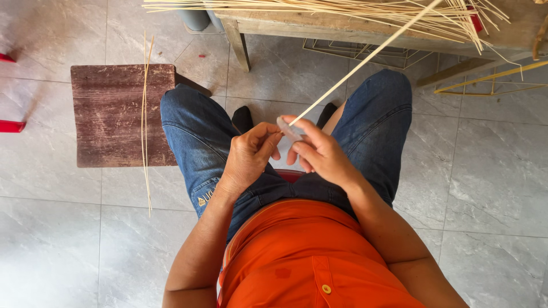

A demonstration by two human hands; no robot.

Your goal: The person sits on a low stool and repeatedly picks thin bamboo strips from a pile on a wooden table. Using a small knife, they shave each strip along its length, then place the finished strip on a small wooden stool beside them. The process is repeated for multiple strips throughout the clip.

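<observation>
The left hand and the right hand met above the lap, fingers curled inward. Both pinched the near end of a long pale cane strip, at the point where a small whitish wrap or pad sat under the fingertips; what that piece was could not be told. From the hands the strip ran up and away, rising over the right knee toward the wooden table.

Handling, as judged: the strip appeared very light, thin and springy, stiff enough to hold a straight line unsupported, yet likely to snap or splinter if bent sharply. A fingertip pinch near the end suited it, with the free length left unloaded.

A bundle of similar strips lay on the table. Two thin strips rested across a worn brown stool beside the left knee. Wire frames lay on the tiled floor.
</observation>
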